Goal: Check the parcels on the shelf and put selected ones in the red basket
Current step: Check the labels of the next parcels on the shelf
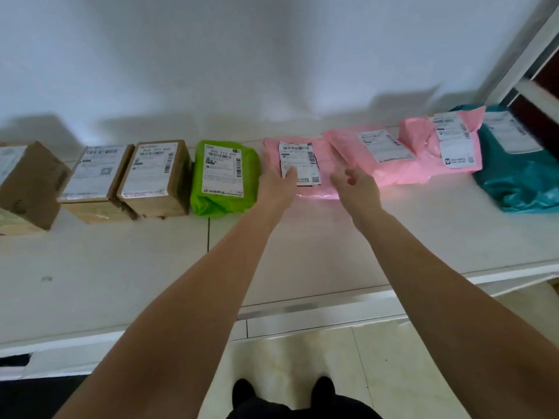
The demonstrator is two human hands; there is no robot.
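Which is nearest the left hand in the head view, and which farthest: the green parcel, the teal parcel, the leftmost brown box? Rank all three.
1. Green parcel, just left of the left hand.
2. Leftmost brown box, at the shelf's far left.
3. Teal parcel, at the far right.

three brown boxes (151,176) at nine o'clock look like matt cardboard with smooth white paper labels. the green bag (225,179), pink bags (390,158) and teal bag (520,182) at three o'clock are crinkled, slightly glossy plastic. the white shelf (121,267) looks smooth and matt.
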